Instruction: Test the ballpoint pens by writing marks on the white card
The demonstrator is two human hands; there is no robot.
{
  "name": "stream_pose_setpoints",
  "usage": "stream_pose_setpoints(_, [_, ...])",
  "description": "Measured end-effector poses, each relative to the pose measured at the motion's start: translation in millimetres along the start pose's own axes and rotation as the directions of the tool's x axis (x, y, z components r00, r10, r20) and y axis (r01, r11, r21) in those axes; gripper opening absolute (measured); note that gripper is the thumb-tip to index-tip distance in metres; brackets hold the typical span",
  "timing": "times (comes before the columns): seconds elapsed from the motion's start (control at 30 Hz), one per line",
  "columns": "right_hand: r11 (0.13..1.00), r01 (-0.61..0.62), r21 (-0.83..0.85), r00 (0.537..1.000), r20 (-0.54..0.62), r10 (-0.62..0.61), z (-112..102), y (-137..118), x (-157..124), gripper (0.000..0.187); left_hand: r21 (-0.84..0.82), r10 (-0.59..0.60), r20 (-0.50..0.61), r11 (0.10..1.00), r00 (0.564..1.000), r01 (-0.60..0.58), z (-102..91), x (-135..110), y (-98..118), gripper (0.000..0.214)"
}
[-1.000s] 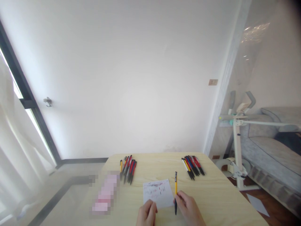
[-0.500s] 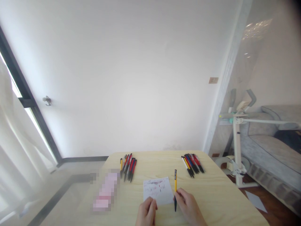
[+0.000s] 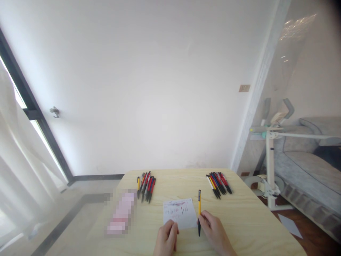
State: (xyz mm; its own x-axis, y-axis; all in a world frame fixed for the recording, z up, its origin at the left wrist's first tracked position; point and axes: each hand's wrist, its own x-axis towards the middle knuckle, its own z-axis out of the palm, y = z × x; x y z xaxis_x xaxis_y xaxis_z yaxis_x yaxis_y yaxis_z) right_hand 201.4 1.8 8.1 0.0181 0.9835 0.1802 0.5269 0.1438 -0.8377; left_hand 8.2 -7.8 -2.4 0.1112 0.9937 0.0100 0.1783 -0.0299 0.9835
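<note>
My right hand (image 3: 215, 234) pinches a yellow pen with a black tip (image 3: 199, 206), which lies along the right edge of a small white paper (image 3: 179, 212) marked with red and dark scribbles. My left hand (image 3: 166, 240) rests with curled fingers on the paper's near left corner, holding it down on the wooden table (image 3: 247, 220). A bundle of red, black and yellow pens (image 3: 146, 184) lies at the far left of the table. Another bundle of mixed pens (image 3: 218, 183) lies at the far right.
A blurred pink patch (image 3: 121, 213) sits on the table's left side. An exercise machine (image 3: 269, 163) and a grey sofa (image 3: 311, 167) stand to the right. A window with white curtain (image 3: 18, 149) is at the left. The white wall rises behind the table.
The view has tilted up slightly, so the table sits a little lower in view. My hands, the pen and the paper keep nearly the same positions.
</note>
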Motion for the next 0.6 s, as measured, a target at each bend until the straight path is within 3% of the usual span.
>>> stream_pose_setpoints(0.27, [1.000, -0.010, 0.011, 1.000, 0.005, 0.010, 0.1, 1.0, 0.5, 0.032, 0.004, 0.003, -0.022, 1.000, 1.000, -0.003, 0.6, -3.5, 7.3, 0.036])
stream_pose_setpoints(0.6, [1.000, 0.021, -0.015, 1.000, 0.001, -0.021, 1.5, 3.5, 1.1, 0.031, 0.014, -0.031, -0.040, 0.999, 0.999, 0.032, 3.9, 5.1, -8.3, 0.048])
